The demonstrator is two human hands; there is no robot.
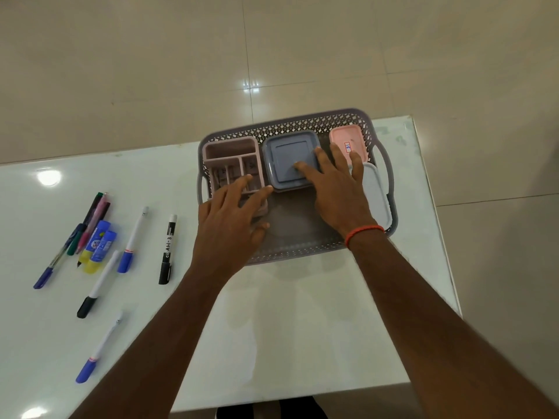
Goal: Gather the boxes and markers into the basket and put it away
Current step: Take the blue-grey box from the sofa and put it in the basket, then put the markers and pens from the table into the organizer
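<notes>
A grey perforated basket stands on the white table, holding a pink divided organiser box, a square blue-grey lidded box, a pink lidded box and a pale blue box. My left hand hovers with spread fingers over the organiser's near end, holding nothing. My right hand lies flat with fingers spread, fingertips touching the blue-grey lid and the pink box. Markers lie loose on the table at the left: a black marker, blue-capped white pens, a black-capped pen.
A cluster of coloured pens and two blue-and-yellow glue sticks lies at the far left. The table's right edge runs just beyond the basket, its far edge right behind it. Beige tiled floor surrounds the table.
</notes>
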